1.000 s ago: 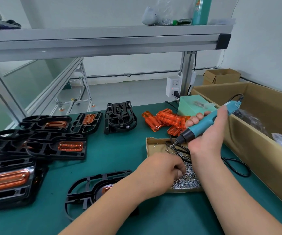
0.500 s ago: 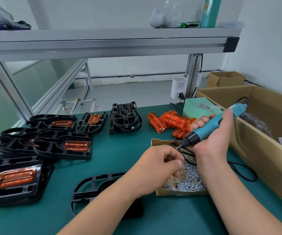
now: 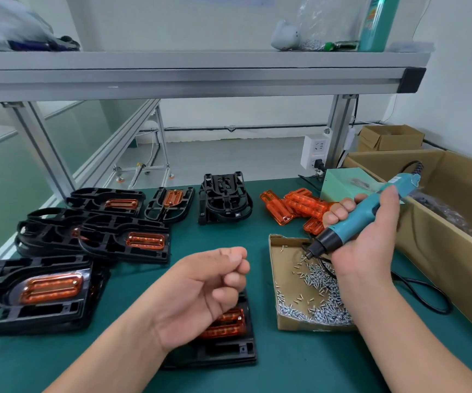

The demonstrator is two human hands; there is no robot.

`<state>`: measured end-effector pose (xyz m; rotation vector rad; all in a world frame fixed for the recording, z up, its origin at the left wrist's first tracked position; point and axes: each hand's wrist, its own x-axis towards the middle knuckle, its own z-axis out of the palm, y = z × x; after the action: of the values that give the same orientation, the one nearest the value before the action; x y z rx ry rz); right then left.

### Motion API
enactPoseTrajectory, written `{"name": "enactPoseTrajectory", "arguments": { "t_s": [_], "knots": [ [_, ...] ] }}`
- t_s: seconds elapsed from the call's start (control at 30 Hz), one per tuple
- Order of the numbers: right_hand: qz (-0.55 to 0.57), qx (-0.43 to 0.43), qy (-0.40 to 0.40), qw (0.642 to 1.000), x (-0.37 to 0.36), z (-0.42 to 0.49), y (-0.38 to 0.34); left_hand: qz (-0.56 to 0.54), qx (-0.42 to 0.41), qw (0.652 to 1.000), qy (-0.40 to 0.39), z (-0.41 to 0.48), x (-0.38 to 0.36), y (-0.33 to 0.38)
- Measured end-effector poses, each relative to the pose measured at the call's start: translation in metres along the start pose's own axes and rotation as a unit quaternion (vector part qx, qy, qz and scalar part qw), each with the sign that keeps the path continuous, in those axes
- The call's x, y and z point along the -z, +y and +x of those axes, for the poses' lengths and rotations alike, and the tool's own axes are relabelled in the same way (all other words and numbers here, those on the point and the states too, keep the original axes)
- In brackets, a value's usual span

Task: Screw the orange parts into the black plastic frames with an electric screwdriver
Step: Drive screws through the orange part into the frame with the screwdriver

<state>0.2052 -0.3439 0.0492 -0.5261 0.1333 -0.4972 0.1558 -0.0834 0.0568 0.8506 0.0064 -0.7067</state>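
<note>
Left hand [image 3: 200,290] curled loosely, contents unclear, above frame [image 3: 223,347] at worktop's near edge; right hand [image 3: 368,239] grasping screwdriver [image 3: 353,219], tip over screw box [image 3: 288,282], likely for loading.

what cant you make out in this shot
- Head view: whether the left hand holds a screw; its curled fingers hide the pinch.
- Most of the nearest black frame, covered by that hand and forearm.
- The screwdriver bit tip, too small against the screws in the tray.
- The big cardboard box, cut off at the right edge.
</note>
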Motion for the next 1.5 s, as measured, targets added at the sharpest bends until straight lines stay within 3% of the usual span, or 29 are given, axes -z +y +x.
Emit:
{"name": "enactPoseTrajectory", "arguments": {
  "t_s": [0.33,0.63,0.9,1.5],
  "knots": [
    [-0.020,-0.050,-0.087,0.995,-0.040,-0.036,0.043,-0.008,-0.003,1.000,0.021,-0.017,0.032,0.007],
    [0.043,-0.077,-0.051,0.995,-0.052,-0.046,0.068,0.077,-0.051,0.994,0.053,-0.020,0.040,0.002],
    [0.042,-0.054,-0.065,0.996,-0.040,-0.053,0.061,0.164,-0.083,0.981,0.064,-0.020,0.031,-0.016],
    [0.019,-0.050,-0.097,0.994,-0.042,-0.063,0.061,0.173,-0.088,0.979,0.063,-0.019,0.027,-0.025]
  ]
}}
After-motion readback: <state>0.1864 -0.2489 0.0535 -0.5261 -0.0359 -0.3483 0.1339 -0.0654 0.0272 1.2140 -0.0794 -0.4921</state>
